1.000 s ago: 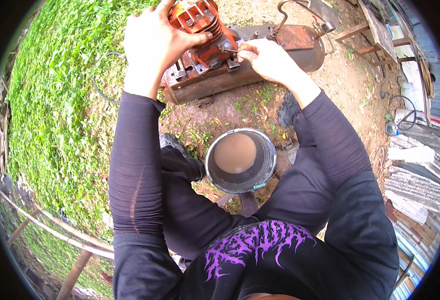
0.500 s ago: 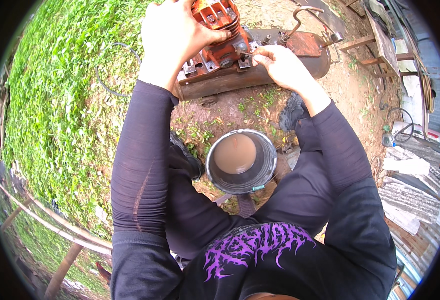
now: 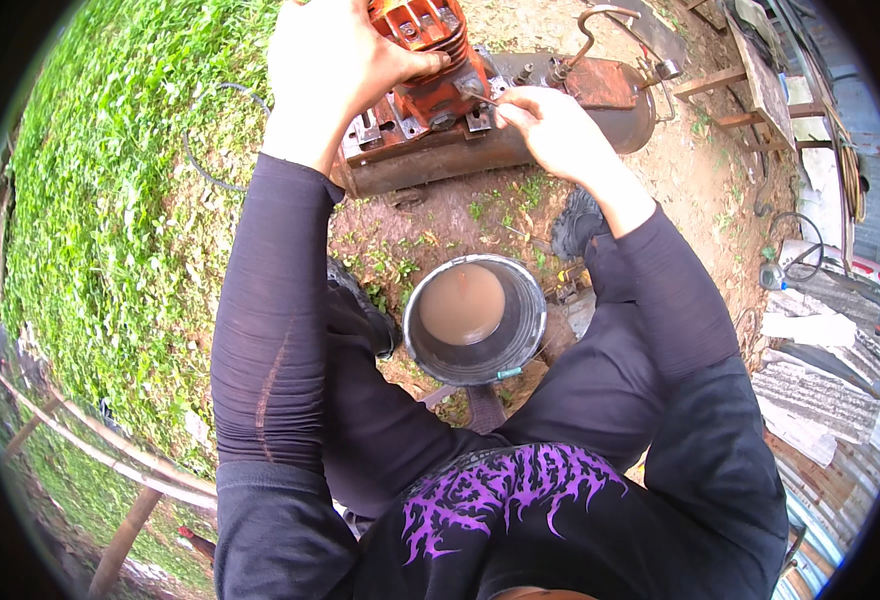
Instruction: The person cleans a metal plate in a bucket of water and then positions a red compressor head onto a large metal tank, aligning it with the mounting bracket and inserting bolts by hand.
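Note:
An orange finned compressor pump [image 3: 438, 78] sits on top of a rusty brown tank [image 3: 430, 168] at the far side. My left hand [image 3: 325, 70] is wrapped round the pump's left side, its thumb pressed on the fins; the other fingers are partly out of view. Between the thumb and fingers of my right hand [image 3: 550, 128] is a thin metal tool [image 3: 484, 99]. Its tip touches the lower right side of the pump, and its exact kind is too small to make out. Grey, bare patches show on the pump near that tip.
A dark bucket [image 3: 534, 330] of muddy water stands between my legs. A bent copper-coloured pipe [image 3: 590, 32] rises from the tank's right part. Grass covers the left; a wooden bench [image 3: 760, 90] and corrugated sheets [image 3: 820, 390] lie right. A red-headed bird [image 3: 196, 541] is at lower left.
The whole view has shifted slightly, so everything sits a little farther left. The thin tool's tip has moved a little up along the pump's side. My left hand keeps its hold.

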Demonstrator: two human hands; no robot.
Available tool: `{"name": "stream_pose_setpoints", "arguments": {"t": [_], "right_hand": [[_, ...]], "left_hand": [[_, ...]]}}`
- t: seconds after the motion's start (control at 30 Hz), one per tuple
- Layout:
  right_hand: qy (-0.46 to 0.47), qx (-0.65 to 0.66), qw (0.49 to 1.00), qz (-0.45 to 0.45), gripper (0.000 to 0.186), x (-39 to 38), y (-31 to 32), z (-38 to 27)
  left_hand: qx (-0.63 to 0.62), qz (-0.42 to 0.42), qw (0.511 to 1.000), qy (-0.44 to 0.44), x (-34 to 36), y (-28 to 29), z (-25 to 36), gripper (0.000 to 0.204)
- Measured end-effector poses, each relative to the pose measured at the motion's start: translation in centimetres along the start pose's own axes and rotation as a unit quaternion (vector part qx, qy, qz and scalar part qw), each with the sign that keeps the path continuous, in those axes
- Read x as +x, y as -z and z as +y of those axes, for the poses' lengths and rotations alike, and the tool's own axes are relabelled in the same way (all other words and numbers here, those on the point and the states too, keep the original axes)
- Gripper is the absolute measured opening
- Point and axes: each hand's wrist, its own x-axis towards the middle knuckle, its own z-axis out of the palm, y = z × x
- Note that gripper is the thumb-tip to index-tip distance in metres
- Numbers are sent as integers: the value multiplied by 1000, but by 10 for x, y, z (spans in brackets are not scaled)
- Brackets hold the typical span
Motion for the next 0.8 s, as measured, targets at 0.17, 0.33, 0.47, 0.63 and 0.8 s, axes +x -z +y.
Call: {"name": "stream_pose_setpoints", "arguments": {"t": [0.17, 0.33, 0.47, 0.63, 0.8], "right_hand": [[-65, 0, 997, -29, 25, -5, 0, -1], [-26, 18, 999, 10, 25, -7, -1, 12], [-51, -12, 999, 3, 23, -1, -11, -4], [-70, 11, 997, -23, 21, -9, -8, 0], [-50, -10, 999, 16, 23, -2, -12, -5]], "left_hand": [[23, 75, 994, -70, -7, -3, -6, 93], [19, 28, 999, -36, -2, -3, 0, 92], [19, 55, 996, -61, -3, -3, -5, 91], [14, 50, 998, -46, -5, -3, -3, 91], [8, 41, 999, -34, -4, -4, -3, 93]]}}
